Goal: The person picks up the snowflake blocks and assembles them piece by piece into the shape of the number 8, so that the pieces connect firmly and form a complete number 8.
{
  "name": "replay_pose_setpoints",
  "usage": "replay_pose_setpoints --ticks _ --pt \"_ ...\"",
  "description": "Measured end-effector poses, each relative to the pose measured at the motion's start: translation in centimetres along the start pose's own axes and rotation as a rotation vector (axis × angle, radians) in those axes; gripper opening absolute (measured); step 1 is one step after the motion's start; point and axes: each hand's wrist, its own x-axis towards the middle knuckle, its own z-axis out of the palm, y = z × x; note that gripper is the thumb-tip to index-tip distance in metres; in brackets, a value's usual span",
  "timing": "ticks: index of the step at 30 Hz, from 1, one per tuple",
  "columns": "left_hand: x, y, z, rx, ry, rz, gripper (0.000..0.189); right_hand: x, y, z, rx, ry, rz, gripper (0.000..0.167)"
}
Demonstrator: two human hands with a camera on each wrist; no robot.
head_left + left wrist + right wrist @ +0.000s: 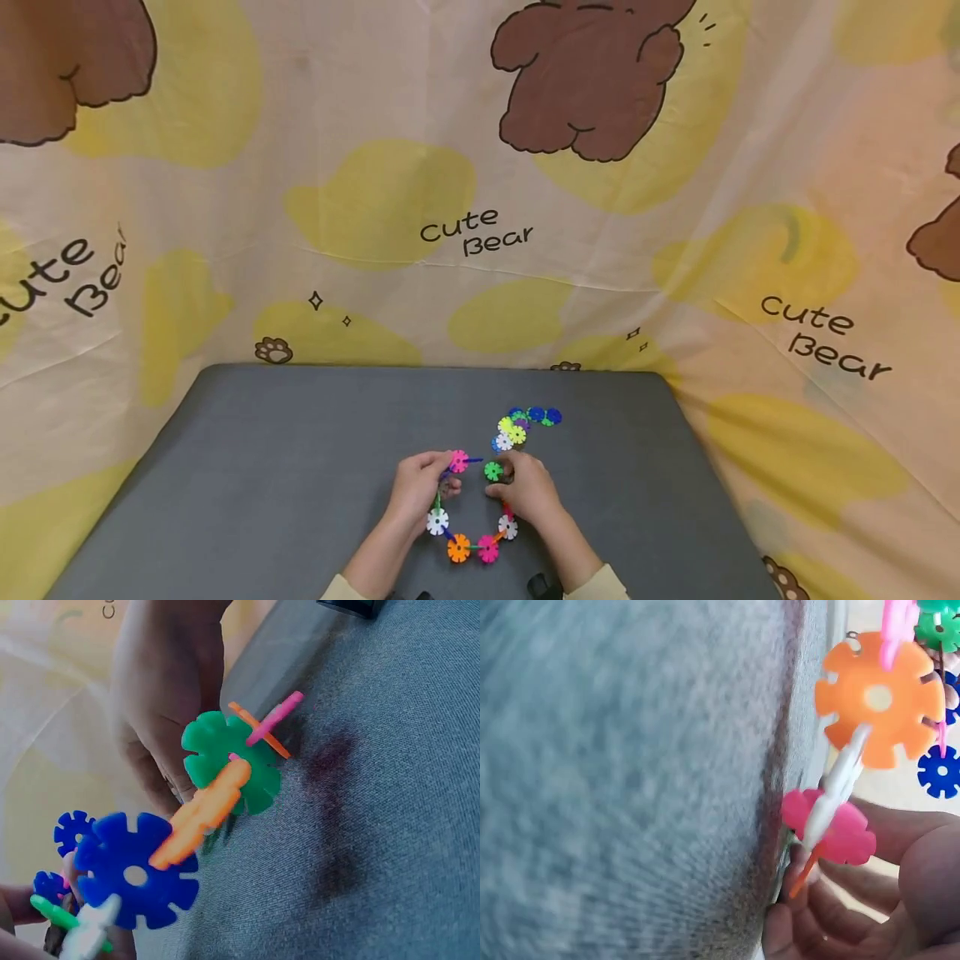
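Note:
A U-shaped chain of slotted plastic snowflake discs stands between my hands, with an orange disc (458,547) and a pink disc (488,548) at its near bend. My left hand (417,492) pinches its left end, where a pink disc (458,461) and an edge-on blue disc (474,459) stick out. At the other end my right hand (531,489) grips the chain beside a green disc (492,471). A gap separates the two ends. In the right wrist view, curled fingers (840,907) lie by a pink disc (840,829) joined to a white one (832,791).
Beyond my right hand, several loose discs (536,414) in blue, green, yellow and white lie in a curved line on the grey table (300,467). A printed bear cloth (375,317) hangs behind the table's far edge. Black objects (542,586) show near my wrists.

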Motion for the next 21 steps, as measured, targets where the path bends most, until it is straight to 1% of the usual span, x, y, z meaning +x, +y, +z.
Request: replay_pose_setpoints --ticks 4,9,12,15,19,21 --pt "0.0 -0.1 0.0 -0.017 -0.007 0.002 0.036 -0.2 -0.2 0.0 0.056 0.053 -0.063 0.032" --pt "0.2 0.0 -0.1 -0.015 -0.023 0.003 0.037 -0.4 -0.7 -0.4 0.098 0.174 -0.153 0.034" --pt "0.3 0.0 -0.1 0.019 -0.042 0.006 0.041 -0.7 -0.9 -0.6 0.092 0.234 -0.197 0.035" --pt "0.2 0.0 -0.1 0.080 -0.059 0.008 0.044 -1.0 -1.2 -0.6 0.089 0.264 -0.217 0.035" --pt "-0.1 0.0 -0.1 0.149 -0.064 -0.002 0.045 -1.5 -1.4 -0.7 0.091 0.269 -0.238 0.035" --pt "-0.1 0.1 -0.1 0.168 -0.061 -0.002 0.044 -1.6 -1.4 -0.6 0.094 0.276 -0.254 0.034"
